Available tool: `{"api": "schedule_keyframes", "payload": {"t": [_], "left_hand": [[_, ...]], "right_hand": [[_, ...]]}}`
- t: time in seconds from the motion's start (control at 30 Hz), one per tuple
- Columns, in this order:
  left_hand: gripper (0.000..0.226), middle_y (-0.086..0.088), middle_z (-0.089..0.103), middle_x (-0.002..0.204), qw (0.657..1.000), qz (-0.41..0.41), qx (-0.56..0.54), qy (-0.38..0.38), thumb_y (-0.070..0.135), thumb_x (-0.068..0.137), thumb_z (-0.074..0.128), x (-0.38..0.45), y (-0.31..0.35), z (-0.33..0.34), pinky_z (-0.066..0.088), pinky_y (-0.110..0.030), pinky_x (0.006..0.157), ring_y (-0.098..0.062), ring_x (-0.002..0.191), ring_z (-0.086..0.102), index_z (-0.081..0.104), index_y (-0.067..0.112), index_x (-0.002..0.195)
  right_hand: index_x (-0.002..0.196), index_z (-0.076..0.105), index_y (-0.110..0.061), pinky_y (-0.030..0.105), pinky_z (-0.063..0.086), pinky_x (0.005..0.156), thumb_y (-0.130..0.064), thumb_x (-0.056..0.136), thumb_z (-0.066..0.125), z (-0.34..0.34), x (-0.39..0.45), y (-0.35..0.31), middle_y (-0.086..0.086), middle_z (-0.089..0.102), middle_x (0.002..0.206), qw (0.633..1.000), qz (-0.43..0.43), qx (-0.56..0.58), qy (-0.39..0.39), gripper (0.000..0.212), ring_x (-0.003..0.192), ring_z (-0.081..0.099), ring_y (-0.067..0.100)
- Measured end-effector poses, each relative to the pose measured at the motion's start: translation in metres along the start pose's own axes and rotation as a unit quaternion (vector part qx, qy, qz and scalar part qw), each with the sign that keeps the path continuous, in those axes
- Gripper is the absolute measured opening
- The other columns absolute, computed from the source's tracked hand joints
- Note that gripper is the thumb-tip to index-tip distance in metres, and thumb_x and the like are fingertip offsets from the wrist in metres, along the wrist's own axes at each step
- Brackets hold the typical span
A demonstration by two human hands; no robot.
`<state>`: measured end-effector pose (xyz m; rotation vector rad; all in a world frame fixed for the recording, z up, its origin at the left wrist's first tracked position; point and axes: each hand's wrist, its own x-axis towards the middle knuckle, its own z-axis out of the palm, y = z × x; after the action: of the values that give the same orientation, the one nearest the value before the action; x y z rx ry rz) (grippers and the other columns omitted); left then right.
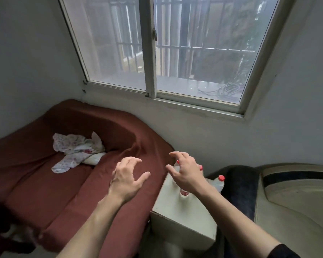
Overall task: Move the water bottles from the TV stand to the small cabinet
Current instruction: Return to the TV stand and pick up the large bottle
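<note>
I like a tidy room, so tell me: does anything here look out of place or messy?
One thing: a crumpled floral cloth lies bunched on the red-covered sofa, not folded. The red-capped water bottles stand upright on the small cabinet, nothing spilled. Both hands, left hand and right hand, hover with empty grip.

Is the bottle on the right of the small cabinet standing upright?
Upright: the bottle stands on the small cabinet, red cap on top.
</note>
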<state>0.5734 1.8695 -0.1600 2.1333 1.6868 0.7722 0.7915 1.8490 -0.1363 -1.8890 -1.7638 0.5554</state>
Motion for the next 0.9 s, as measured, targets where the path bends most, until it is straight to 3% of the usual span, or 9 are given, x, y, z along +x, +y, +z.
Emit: {"api": "schedule_keyframes", "payload": {"t": [0.23,0.4,0.63,0.73,0.83,0.9], "left_hand": [[0.064,0.001,0.063,0.117,0.994,-0.053,-0.069,0.062,0.067,0.071,0.055,-0.044,-0.06,-0.042,0.048,-0.042,0.101,-0.02,0.111,0.06,0.069,0.02,0.112],[0.067,0.0,0.063,0.117,0.991,-0.106,-0.045,0.072,0.07,0.068,0.053,-0.066,-0.096,-0.067,0.044,-0.034,0.1,-0.022,0.11,0.06,0.069,0.022,0.113],[0.064,0.001,0.064,0.116,0.977,-0.188,-0.017,0.103,0.069,0.07,0.055,-0.083,-0.123,-0.089,0.046,-0.037,0.099,-0.021,0.107,0.061,0.068,0.022,0.112],[0.066,0.002,0.061,0.119,0.964,-0.239,-0.007,0.116,0.069,0.069,0.056,-0.086,-0.128,-0.099,0.043,-0.03,0.1,-0.02,0.111,0.058,0.067,0.023,0.115],[0.051,0.005,0.057,0.125,0.948,-0.291,0.002,0.129,0.051,0.079,0.074,-0.093,-0.131,-0.115,0.034,-0.018,0.098,-0.015,0.118,0.054,0.066,0.022,0.12],[0.045,0.007,0.056,0.125,0.935,-0.317,0.025,0.155,0.044,0.082,0.077,-0.101,-0.135,-0.128,0.034,-0.017,0.098,-0.014,0.119,0.055,0.065,0.023,0.121]], "right_hand": [[0.139,0.045,-0.033,0.037,0.029,0.109,-0.046,0.094,0.053,0.045,-0.019,-0.053,-0.006,0.044,0.144,0.995,-0.046,-0.064,-0.054,0.048,0.135,0.036,0.019],[0.139,0.044,-0.035,0.038,0.031,0.111,-0.048,0.093,0.053,0.07,-0.009,-0.095,-0.006,0.043,0.145,0.99,-0.1,-0.066,-0.077,0.049,0.136,0.036,0.02],[0.14,0.043,-0.034,0.039,0.033,0.107,-0.045,0.092,0.055,0.109,0.015,-0.133,-0.004,0.042,0.146,0.972,-0.182,-0.06,-0.138,0.051,0.134,0.037,0.023],[0.14,0.043,-0.033,0.04,0.033,0.106,-0.044,0.092,0.055,0.125,0.03,-0.144,-0.005,0.041,0.147,0.96,-0.214,-0.05,-0.171,0.051,0.133,0.038,0.023],[0.139,0.042,-0.033,0.042,0.033,0.105,-0.044,0.092,0.055,0.142,0.044,-0.156,-0.006,0.041,0.146,0.945,-0.246,-0.024,-0.213,0.05,0.133,0.037,0.022],[0.139,0.043,-0.032,0.042,0.034,0.104,-0.044,0.092,0.054,0.153,0.054,-0.169,-0.006,0.042,0.146,0.932,-0.279,-0.02,-0.23,0.049,0.133,0.037,0.022]]}}
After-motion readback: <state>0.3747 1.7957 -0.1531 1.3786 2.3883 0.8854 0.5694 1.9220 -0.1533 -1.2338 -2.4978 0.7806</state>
